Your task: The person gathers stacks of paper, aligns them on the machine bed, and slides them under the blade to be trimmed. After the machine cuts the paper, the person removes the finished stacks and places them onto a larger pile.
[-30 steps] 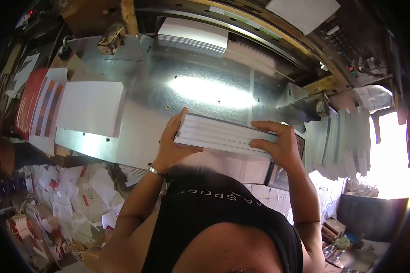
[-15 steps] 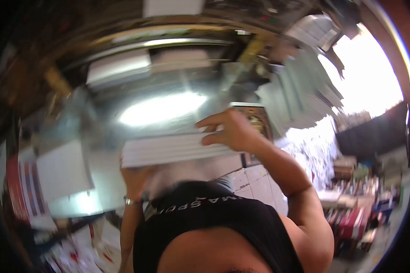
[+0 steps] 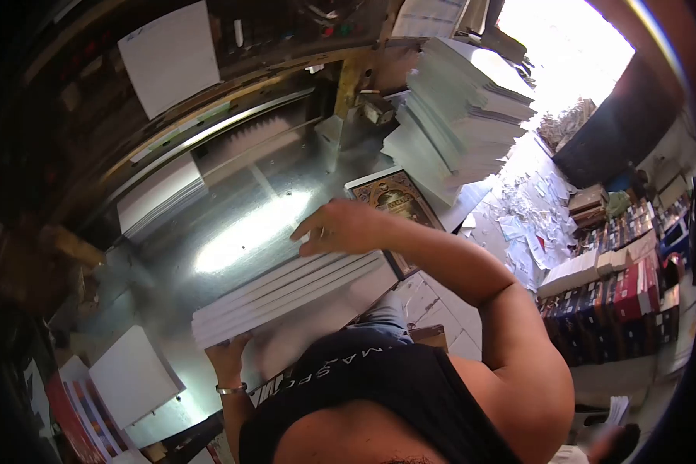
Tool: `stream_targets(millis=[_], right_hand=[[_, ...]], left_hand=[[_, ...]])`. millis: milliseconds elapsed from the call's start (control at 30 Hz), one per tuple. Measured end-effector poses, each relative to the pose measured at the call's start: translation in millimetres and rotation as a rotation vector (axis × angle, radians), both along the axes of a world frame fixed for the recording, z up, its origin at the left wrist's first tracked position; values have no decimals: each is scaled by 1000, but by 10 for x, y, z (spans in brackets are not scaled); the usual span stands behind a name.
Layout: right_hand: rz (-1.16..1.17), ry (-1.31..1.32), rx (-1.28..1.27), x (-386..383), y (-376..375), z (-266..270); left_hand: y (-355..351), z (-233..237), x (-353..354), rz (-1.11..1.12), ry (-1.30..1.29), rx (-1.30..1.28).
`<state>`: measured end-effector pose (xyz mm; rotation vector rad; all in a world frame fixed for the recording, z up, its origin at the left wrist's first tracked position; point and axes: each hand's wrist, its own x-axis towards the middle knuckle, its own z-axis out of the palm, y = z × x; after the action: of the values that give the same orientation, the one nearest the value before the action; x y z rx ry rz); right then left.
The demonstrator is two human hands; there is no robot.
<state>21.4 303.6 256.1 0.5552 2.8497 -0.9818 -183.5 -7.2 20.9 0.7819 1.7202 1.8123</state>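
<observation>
I hold a thick stack of white books (image 3: 286,292) edge-on above the shiny metal machine table (image 3: 232,224). My left hand (image 3: 226,357) grips the stack's left end from below. My right hand (image 3: 340,226) rests on top of the stack's right end, fingers spread over it. A book with a dark, ornate cover (image 3: 398,203) lies on the table just beyond my right hand.
A pile of white paper (image 3: 158,195) sits under the machine's clamp at the back. A tall stack of white books (image 3: 460,116) stands at the right. White sheets (image 3: 131,375) and printed covers lie at the lower left. Paper scraps litter the floor (image 3: 526,224).
My view has swung to the right, so the table now appears tilted. The stack has stayed in both hands, and my left hand has slid under its left end.
</observation>
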Motion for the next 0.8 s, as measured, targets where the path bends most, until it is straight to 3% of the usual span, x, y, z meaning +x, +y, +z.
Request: stream_targets(millis=[133,267,367,433,533,600,667,733,800], right_hand=[[78,132,62,-161,326,-287],[176,59,227,-304,349,-167],[133,-6,408,-247,389,-116],[69,-37,471,-130,287,47],[-123,356,550,456,461,206],[-512,476,369,970,382,516],[-866,730,279,1552,495,415],[-970,1150,312,1980,534,400],[-1118,1393,247,2302,564,484]], left_hand=[[17,202,48,-25,8,35],[130,461,196,27,-3,153],[-46,119,75,-30,40,-39],[-27,54,48,-23,71,36],[60,142,93,47,-12,84],[65,171,140,72,-61,77],[63,130,103,66,-50,66],[63,106,86,39,-26,73],[69,191,115,52,-23,81]])
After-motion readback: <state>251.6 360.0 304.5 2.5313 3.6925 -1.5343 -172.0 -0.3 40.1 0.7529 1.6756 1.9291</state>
